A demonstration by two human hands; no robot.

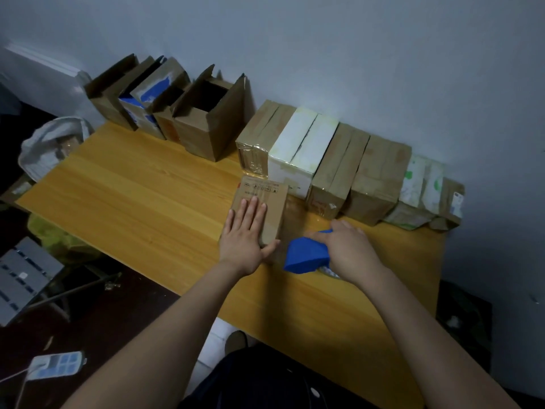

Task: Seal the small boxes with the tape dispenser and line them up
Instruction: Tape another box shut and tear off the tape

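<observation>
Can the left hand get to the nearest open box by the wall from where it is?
Probably yes. Only bare table lies between the left hand and that open box; it would first have to lift off the small box it presses flat.

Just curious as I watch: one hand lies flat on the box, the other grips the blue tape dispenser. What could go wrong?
The left hand only presses flat on the box, so the box might slide when tape is pulled. The dispenser in the right hand sits close beside that left hand and could catch it. The sealed row stands just behind; a shove may knock it askew.
</observation>
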